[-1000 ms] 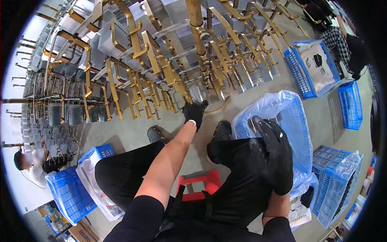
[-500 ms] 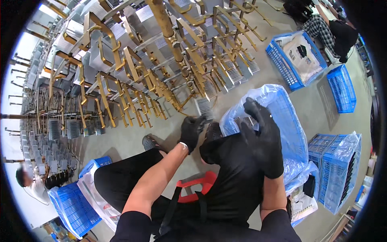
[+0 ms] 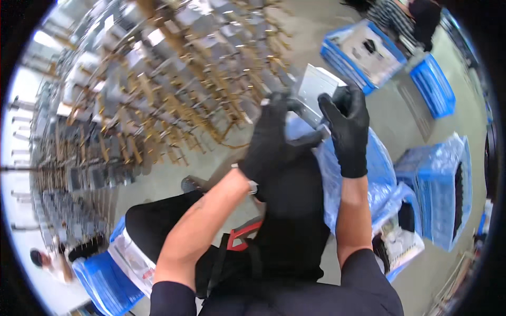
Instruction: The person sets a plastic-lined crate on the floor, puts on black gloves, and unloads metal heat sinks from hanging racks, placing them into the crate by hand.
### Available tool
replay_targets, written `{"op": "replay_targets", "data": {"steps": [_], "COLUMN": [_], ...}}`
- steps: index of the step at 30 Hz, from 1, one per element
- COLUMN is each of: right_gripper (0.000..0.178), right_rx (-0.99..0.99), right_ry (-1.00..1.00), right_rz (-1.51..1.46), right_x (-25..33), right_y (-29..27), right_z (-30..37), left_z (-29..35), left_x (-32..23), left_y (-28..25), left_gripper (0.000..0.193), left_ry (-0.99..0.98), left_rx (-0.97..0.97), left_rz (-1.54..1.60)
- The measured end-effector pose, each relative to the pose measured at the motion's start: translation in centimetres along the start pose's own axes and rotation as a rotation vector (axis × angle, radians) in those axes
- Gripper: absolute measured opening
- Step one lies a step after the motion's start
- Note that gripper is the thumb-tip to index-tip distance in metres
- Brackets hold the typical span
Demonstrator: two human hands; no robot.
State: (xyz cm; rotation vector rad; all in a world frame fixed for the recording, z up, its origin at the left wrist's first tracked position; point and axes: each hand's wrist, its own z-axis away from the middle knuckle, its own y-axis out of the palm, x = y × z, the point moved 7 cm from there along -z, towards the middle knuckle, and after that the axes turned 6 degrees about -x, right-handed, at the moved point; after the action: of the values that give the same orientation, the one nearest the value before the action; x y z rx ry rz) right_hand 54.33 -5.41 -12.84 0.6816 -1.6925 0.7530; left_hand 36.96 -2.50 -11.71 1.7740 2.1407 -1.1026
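Observation:
My right hand (image 3: 348, 124), in a black glove, is closed on the right edge of a silver heat sink (image 3: 316, 89), flat face showing and tilted up over the blue-lined basket. My left hand (image 3: 274, 134), also gloved in black, is at the left of it with thumb and fingers spread apart. Its fingertips come close to the heat sink's left edge; blur hides whether they touch. Below both hands is the blue basket with a clear plastic liner (image 3: 371, 168), its inside partly covered by my right arm.
At the left and far side stands a large rack of brass-coloured hooks (image 3: 174, 89) hung with many metal pieces. Blue crates (image 3: 435, 87) stand at the right, one with a person beside it. Another blue crate (image 3: 113, 279) and a person are at the lower left.
Both hands have moved up and together. The right hand has lifted a heat sink from over the lined basket; the left has left the rack side. The view has shifted and blurred.

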Motion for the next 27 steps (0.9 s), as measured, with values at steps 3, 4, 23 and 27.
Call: {"op": "replay_targets", "data": {"steps": [3,4,23,27], "right_gripper": [0.034,0.032,0.062,0.062], "right_rx": [-0.103,-0.111,0.286,-0.012], "right_ry": [-0.016,0.014,0.237,0.066], "right_rz": [-0.087,-0.074,1.153,1.113], "right_x": [-2.4,-4.6,-40.6,-40.7], "right_y": [-4.9,-7.1,-11.1,-10.9], "right_z": [-0.9,-1.2,1.2,1.2], "left_z": [0.7,1.1,6.4,7.1], "left_x": [1.3,1.5,3.3,4.8], "left_y": [-1.8,-2.6,-9.9,-8.1], "left_gripper": [0.058,0.051,0.040,0.039], "left_ry": [-0.131,-0.205,-0.506,-0.370], "left_rx": [0.195,0.289,0.732,0.785], "left_rz": [0.011,-0.015,-0.387,-0.333]}}
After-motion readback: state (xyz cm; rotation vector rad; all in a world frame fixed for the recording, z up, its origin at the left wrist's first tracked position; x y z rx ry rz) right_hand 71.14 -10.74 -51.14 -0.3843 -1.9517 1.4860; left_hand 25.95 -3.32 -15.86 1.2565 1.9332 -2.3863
